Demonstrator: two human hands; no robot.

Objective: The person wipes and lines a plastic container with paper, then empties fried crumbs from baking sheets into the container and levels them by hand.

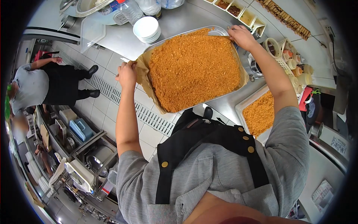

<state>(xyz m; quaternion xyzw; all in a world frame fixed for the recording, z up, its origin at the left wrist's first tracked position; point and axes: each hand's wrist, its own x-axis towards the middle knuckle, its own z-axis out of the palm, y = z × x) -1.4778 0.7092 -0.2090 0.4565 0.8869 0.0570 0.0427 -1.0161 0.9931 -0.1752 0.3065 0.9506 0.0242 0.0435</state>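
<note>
A metal tray (220,32) lined with brown parchment paper (143,70) is heaped with orange-brown crumbs (194,69). It lies partly over the steel counter and juts past its front edge. My left hand (127,74) is closed at the tray's left end, its fingers bent on the paper's corner. At the far right corner, my right hand (241,36) has its fingers bent over the rim beside the paper. Just beyond the tray stands a stack of white bowls (147,30).
A second tray of crumbs (260,114) sits right of my body. Sauce bottles in a white basket (289,59) and spice containers (235,9) line the back right. A clear lid (91,34) overhangs the counter's left edge. A co-worker (48,80) stands left, across the floor drain.
</note>
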